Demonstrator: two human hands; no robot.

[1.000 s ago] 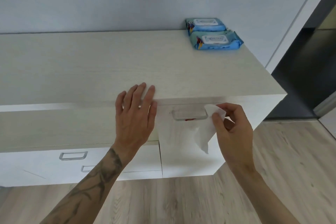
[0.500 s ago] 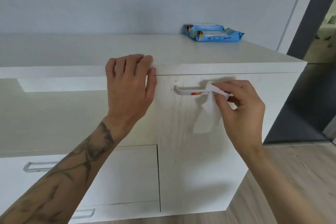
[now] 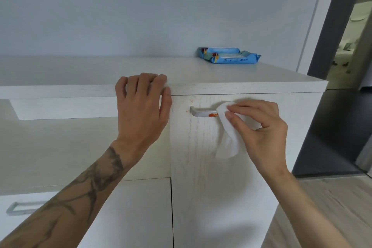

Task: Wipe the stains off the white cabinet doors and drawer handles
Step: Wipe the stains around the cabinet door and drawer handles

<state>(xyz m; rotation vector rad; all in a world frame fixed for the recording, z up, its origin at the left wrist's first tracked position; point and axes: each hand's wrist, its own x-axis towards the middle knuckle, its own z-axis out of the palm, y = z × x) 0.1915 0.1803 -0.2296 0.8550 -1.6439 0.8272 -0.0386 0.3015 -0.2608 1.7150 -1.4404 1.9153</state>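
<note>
A white cabinet door (image 3: 211, 187) carries a silver bar handle (image 3: 201, 112) near its top. An orange-red stain (image 3: 213, 115) smears the handle's lower edge, and a small red speck (image 3: 187, 111) marks the door just left of it. My right hand (image 3: 259, 127) pinches a white wet wipe (image 3: 228, 135) and presses its top against the handle's right end; the rest hangs down. My left hand (image 3: 143, 106) lies over the front edge of the cabinet top (image 3: 80, 70), fingers curled on it, holding nothing.
Two blue wet-wipe packs (image 3: 229, 56) lie at the back right of the top. Another drawer handle (image 3: 18, 208) shows at lower left. A dark doorway (image 3: 342, 66) opens to the right, with wooden floor (image 3: 332, 207) below.
The view has dropped lower and closer to the door. My right hand has brought the wipe onto the handle's right end; the left hand stays on the top's edge.
</note>
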